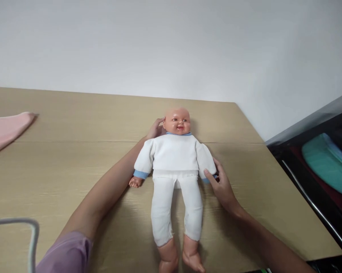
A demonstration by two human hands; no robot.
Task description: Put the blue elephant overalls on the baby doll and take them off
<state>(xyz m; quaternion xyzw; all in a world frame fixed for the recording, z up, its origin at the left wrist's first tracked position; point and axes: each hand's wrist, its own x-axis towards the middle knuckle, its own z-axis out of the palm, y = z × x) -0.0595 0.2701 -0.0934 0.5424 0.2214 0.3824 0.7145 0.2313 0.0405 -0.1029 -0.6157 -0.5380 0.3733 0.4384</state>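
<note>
A baby doll [175,167] in a white top with blue cuffs and white trousers lies on its back on the wooden table [59,159], head toward the wall. My left hand [155,129] reaches under the doll's head and shoulder; only curled fingers show beside the head. My right hand [222,184] grips the doll's arm at the blue cuff, thumb on the white sleeve.
A pink cloth [5,129] lies at the table's far left edge. A grey cable [31,235] loops at the lower left. To the right, past the table edge, stands a dark bin [315,182] holding a teal cloth [327,163]. A white wall rises behind.
</note>
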